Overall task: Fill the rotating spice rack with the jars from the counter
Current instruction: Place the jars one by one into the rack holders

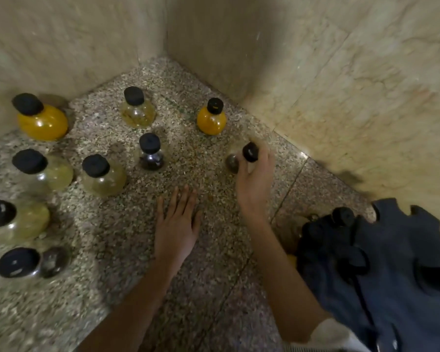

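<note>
Nearest to us, at the lower right, hangs a dark blue-grey cloth (401, 270), and a dark blurred rack (341, 224) with black-capped jars shows at its left edge; we cannot make out its compartments. Our left hand (175, 229) lies flat, palm down, on the speckled granite worktop (142, 288), its fingers spread and holding nothing. Our right hand (252, 184) reaches further in and curls its fingers around a small round glass jar with dark contents (233, 163), tilted so that its black cap (250, 151) points up and to the right; thumb and fingers are closed on the neck just below the cap.

On the worktop we see other round, black-capped glass jars. A small orange-filled jar (211, 120) stands upright near the corner, just beyond the right hand. A small dark-filled jar (151, 158) stands between the two hands and the back wall, and a pale yellowish jar (137, 113) stands behind it. At far left stands a large orange-filled jar (43, 121), with two pale greenish jars (103, 177) (48, 174) in front of it, and two more jars (18, 222) (33, 261) at the left edge. Beige marble walls (239, 47) meet in the corner behind.
</note>
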